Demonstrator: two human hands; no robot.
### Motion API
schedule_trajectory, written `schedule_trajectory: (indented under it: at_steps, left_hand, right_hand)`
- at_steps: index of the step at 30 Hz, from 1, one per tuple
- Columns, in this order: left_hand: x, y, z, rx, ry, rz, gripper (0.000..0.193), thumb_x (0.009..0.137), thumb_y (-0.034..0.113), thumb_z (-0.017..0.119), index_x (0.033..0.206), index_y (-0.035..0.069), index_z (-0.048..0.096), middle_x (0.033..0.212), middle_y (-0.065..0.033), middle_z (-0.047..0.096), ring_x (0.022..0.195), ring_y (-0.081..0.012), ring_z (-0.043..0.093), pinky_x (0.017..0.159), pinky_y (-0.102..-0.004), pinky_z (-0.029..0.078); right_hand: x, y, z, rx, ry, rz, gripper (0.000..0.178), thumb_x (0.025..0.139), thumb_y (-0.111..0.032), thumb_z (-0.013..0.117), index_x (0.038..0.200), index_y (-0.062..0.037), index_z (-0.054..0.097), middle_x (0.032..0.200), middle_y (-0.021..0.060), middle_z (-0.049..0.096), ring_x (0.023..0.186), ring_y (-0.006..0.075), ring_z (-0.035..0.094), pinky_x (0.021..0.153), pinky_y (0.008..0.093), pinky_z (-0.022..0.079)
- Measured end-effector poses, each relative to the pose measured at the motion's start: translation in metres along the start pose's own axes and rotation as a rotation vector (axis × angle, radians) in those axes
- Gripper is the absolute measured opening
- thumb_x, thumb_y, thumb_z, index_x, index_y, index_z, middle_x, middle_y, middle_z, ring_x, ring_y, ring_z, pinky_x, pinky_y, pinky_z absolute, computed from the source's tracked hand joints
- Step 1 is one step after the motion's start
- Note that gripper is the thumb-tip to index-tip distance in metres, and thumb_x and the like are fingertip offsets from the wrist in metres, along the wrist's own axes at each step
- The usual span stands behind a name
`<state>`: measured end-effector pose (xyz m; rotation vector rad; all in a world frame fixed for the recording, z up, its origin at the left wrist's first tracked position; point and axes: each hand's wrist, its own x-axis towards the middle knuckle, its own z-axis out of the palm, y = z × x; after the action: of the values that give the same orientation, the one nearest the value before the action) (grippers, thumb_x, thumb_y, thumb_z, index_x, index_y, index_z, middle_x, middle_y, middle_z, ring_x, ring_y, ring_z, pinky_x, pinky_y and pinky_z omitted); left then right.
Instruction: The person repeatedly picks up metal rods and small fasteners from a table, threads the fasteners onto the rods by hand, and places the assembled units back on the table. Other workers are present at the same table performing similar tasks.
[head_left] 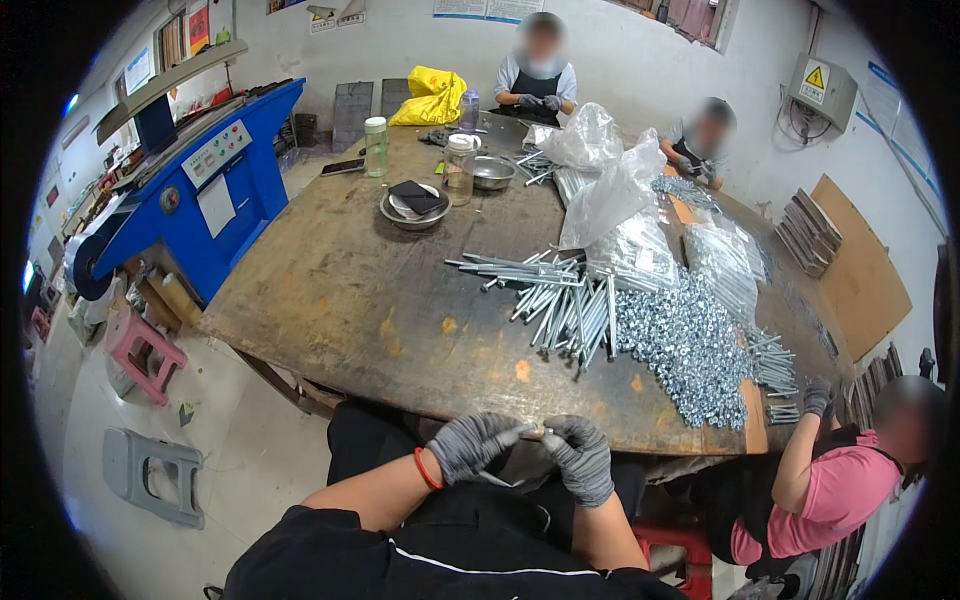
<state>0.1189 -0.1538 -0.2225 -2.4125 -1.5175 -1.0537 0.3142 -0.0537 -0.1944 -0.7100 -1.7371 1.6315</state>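
At the near edge of the table, my left hand (472,447) and my right hand (582,460), both in grey knit gloves, meet with their fingers pinched together. Between the fingertips shows a small metal piece (536,434), mostly hidden, so its exact kind is unclear. Beyond my hands lies a loose pile of long silver bolts (572,310). To its right spreads a big heap of small shiny nuts (685,350). More bolts (770,362) lie on the heap's right side.
Clear plastic bags (625,205) stand behind the heap on the wooden table (330,290). Metal bowls (415,212) and bottles (376,148) sit farther back. Co-workers sit at the far side and right. A blue machine (215,190) and stools (150,475) are at left.
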Motion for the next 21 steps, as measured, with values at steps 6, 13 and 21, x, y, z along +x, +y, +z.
schedule_trajectory:
  at_steps: [6,13,21]
  left_hand:
    - [-0.007,0.035,-0.014,-0.893,-0.442,-0.822,0.029,0.090,0.017,0.055,0.114,0.002,0.057,0.101,-0.0098,0.064,0.094,-0.0188,0.060,0.085,-0.0301,0.047]
    - [-0.013,0.039,0.006,-0.870,-0.378,-0.758,0.029,0.091,0.025,0.054,0.109,0.003,0.061,0.093,-0.0073,0.066,0.087,-0.0134,0.060,0.082,-0.0272,0.046]
    - [0.008,0.068,0.015,-0.608,-0.175,-0.431,0.029,0.090,0.020,0.051,0.115,0.006,0.059,0.102,-0.0135,0.063,0.096,-0.0265,0.060,0.086,-0.0343,0.047]
  right_hand:
    - [-0.012,-0.020,-0.003,-0.358,-0.366,-0.295,0.019,0.079,-0.004,0.065,0.097,-0.0035,0.063,0.088,0.0087,0.063,0.080,0.0206,0.061,0.074,0.0301,0.049]
    - [-0.023,-0.020,-0.003,-0.586,-0.330,-0.184,0.018,0.081,-0.018,0.064,0.093,-0.0053,0.064,0.082,0.0130,0.062,0.077,0.0289,0.061,0.070,0.0340,0.048]
    - [-0.034,0.003,0.007,-0.280,0.040,-0.184,0.042,0.092,-0.043,0.046,0.101,-0.0052,0.064,0.087,0.0134,0.065,0.079,0.0266,0.063,0.068,0.0362,0.048]
